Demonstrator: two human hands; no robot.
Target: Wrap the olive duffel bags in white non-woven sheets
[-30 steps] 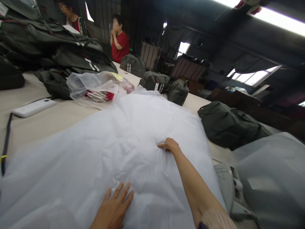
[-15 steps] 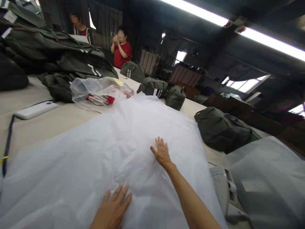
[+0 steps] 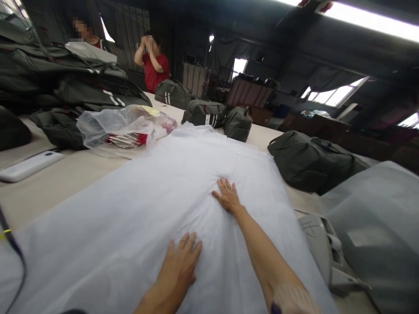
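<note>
A large translucent white plastic sheet (image 3: 131, 209), perhaps stacked bags, covers the table in front of me. My left hand (image 3: 181, 259) lies flat on it near the lower middle, fingers stretched out. Farther forward, my right hand (image 3: 228, 196) presses on the sheet with its fingers spread. Creases run across the plastic between the two hands. Neither hand grips anything.
Dark green duffel bags (image 3: 314, 161) stand along the right and far edges, with more piled (image 3: 81, 87) at left. A clear bag of red-and-white tags (image 3: 127, 137), a white phone-like device (image 3: 32, 165), a grey machine (image 3: 321, 244) and two people (image 3: 157, 67) are around.
My left hand has slid forward and to the right over the plastic. My right hand has shifted slightly forward and right. The sheet looks smoother at left, with creases gathered between my hands.
</note>
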